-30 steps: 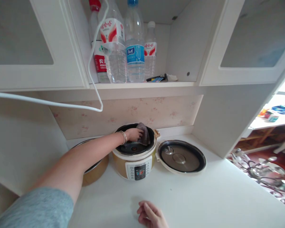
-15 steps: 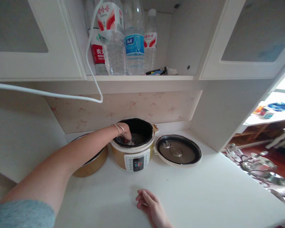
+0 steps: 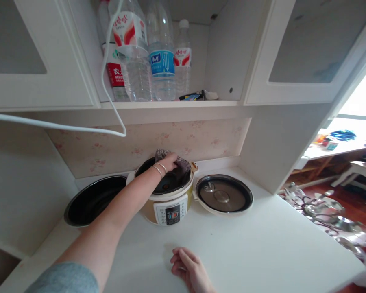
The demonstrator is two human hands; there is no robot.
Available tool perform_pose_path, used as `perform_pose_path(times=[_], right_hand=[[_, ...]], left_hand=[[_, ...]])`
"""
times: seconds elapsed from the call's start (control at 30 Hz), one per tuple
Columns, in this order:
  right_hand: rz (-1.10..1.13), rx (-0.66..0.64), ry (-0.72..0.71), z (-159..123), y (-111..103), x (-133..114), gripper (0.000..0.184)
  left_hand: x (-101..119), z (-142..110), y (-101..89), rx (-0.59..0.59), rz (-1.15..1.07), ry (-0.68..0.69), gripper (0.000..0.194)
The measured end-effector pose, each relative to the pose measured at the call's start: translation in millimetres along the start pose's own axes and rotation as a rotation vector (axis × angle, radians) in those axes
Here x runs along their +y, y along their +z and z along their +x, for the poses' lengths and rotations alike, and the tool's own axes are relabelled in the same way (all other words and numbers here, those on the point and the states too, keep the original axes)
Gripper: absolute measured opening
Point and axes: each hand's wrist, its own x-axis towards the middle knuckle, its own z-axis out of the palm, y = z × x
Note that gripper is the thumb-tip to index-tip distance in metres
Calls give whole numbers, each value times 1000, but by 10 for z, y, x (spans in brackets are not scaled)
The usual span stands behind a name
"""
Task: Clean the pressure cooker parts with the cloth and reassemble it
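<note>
My left hand [image 3: 170, 162] reaches over the rim of a gold-and-white electric pressure cooker [image 3: 151, 211], its fingers closed on a dark patterned cloth [image 3: 184, 167]. Part of the cloth rises above the cooker's back edge, and the rest lies against the right side of the dark inside. Two thin bangles circle that wrist. My right hand [image 3: 189, 266] is low over the white counter in front of the cooker, loosely curled, its fingers a little apart, holding nothing. Left of the cooker, partly behind my forearm, is a black-lined inner pot [image 3: 93, 199].
The cooker's round lid [image 3: 222, 196] lies underside up to the right on the counter [image 3: 247, 244]. Overhead, an open cabinet shelf [image 3: 171, 104] holds several plastic bottles [image 3: 162, 65]. A white cable [image 3: 79, 129] hangs at the left. Shiny metal items [image 3: 329, 215] show beyond the counter's right edge.
My left hand has moved from the left inside of the cooker to its back right, with the cloth now plainly visible. More of the inner pot shows. My right hand has hardly moved.
</note>
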Motion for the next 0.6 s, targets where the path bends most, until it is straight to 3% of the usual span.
perform_pose_path(times=[0.13,0.3,0.4,0.5,0.6], right_hand=[[0,-18,5,-10,-8,-7,45],[-13,-40,16,-10,-13,-2,44],[-30,-50,14,-1,-16,9,44],[-54,-42,12,10,-21,20,45],[-59,-38,11,19,-21,21,47]], left_hand=[[-31,-55,-50,-102,179,29,11],[-112,-411,-317,-397,487,5,27],[-63,-541,-609,-575,1000,122,29],[-31,-527,-897,-563,1533,354,24],[-86,-423,-1074,-420,1635,531,18]])
